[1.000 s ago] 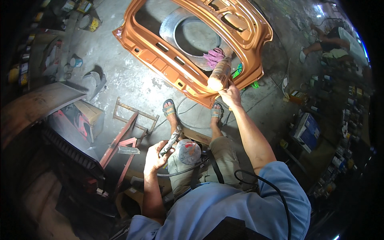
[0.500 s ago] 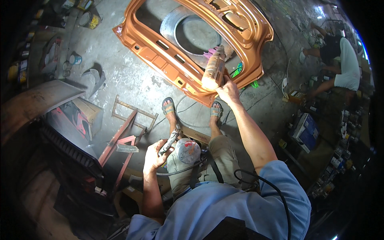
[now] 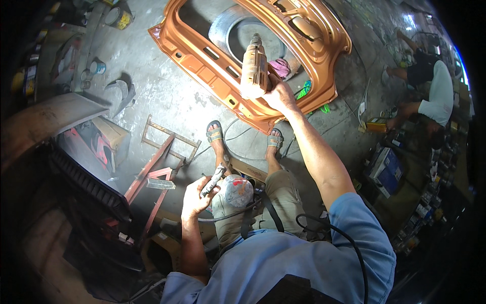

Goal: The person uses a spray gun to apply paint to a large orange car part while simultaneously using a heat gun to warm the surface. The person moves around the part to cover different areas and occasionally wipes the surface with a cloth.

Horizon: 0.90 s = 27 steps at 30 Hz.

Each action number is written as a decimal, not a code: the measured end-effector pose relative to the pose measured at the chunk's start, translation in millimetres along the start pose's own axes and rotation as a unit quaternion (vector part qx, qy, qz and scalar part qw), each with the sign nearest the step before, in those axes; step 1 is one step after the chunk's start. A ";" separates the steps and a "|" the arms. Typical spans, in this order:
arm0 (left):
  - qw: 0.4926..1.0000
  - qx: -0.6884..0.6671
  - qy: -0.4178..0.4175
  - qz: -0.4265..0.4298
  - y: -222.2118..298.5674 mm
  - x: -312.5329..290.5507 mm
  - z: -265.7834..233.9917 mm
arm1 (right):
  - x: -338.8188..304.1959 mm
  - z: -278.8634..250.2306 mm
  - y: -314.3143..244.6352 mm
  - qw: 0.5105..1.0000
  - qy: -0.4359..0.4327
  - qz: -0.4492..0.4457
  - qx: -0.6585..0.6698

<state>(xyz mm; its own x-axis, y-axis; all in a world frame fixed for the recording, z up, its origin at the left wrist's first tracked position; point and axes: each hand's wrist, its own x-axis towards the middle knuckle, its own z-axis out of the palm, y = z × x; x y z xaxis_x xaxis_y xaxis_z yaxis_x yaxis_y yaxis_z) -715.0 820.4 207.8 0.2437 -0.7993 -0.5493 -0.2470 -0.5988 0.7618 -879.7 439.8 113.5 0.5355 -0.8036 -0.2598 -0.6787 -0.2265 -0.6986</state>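
In front of me lies a copper-orange car tailgate panel (image 3: 195, 71) with a large window opening. My right hand (image 3: 279, 96) grips a worn heat gun (image 3: 254, 68) above the panel's near frame, its metal nozzle facing away from me. Down by my left thigh, my left hand (image 3: 195, 200) is closed round the grey-stained handle of a paint spray gun (image 3: 214, 181). The gun's round cup (image 3: 238, 191), smeared with grey and red paint, sits over my lap, with a hose running behind it. Some fingers of both hands are hidden.
A tyre (image 3: 223, 33) and a pink cloth (image 3: 279, 68) show through the panel's opening. Red metal stands (image 3: 150, 175) and a black car part (image 3: 91, 182) are at my left. Cables cross the floor. Another person (image 3: 435, 93) crouches at right, beside several cans.
My right hand has moved slightly left, swinging the heat gun left and farther away. Its nozzle now shows and more of the pink cloth is uncovered. My left hand stays with the spray gun.
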 end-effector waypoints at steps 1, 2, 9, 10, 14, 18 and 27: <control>1.000 -0.016 -0.005 -0.010 -1.6 -0.1 0.0 | 1.1 -0.6 -1.1 1.000 -0.004 0.005 0.004; 1.000 0.003 -0.001 -0.002 -3.1 -0.2 0.3 | 1.6 -1.7 -1.3 1.000 -0.006 -0.002 0.012; 1.000 -0.004 0.009 0.012 -6.7 1.4 0.7 | 4.1 -1.9 7.2 0.999 -0.002 -0.037 0.017; 1.000 -0.023 0.007 0.007 -6.6 1.6 0.5 | 4.9 -1.4 8.5 0.999 0.000 -0.044 0.013; 1.000 -0.004 0.012 0.012 -6.7 1.7 0.4 | 9.7 0.5 11.2 0.999 0.005 -0.049 -0.010; 1.000 -0.014 0.019 0.013 -7.3 1.6 0.8 | 12.2 1.6 9.8 0.999 0.015 -0.051 -0.009; 1.000 -0.020 0.012 0.005 -8.3 4.1 -0.4 | 15.5 -1.0 3.4 0.999 0.006 -0.037 -0.022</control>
<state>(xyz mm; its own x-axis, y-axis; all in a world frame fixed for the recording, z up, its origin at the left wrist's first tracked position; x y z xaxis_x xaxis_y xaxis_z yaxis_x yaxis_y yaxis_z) -711.6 822.1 199.4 0.2649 -0.8033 -0.5335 -0.2114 -0.5881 0.7807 -874.2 426.1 107.8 0.5796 -0.7901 -0.1995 -0.6584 -0.3098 -0.6860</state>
